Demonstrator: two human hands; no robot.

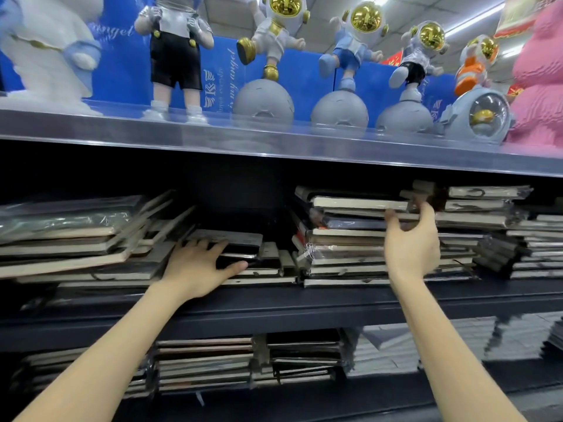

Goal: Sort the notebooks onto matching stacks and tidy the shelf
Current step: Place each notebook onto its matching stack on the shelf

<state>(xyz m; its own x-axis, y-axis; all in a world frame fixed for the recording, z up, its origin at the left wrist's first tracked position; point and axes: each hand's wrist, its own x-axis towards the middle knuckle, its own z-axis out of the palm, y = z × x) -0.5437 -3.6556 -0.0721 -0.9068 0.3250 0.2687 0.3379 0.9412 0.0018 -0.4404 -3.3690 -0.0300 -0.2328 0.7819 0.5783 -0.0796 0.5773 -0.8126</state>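
Note:
On the dark middle shelf (304,303) lie several stacks of black notebooks. My left hand (198,266) grips a small black notebook (234,243) on the low middle pile, fingers over its top and thumb under its front edge. My right hand (411,239) reaches to the tall stack (344,236) on the right, its fingers curled round the end of a notebook (359,203) near the top. A leaning pile of plastic-wrapped notebooks (70,233) fills the left of the shelf. A further stack (478,205) stands right of my right hand.
The shelf above (274,138) carries astronaut figurines (274,41) on grey globes and a pink figure (539,71), in front of blue boxes. The lower shelf holds more notebook stacks (207,363). A dark gap opens at the back between the left pile and the tall stack.

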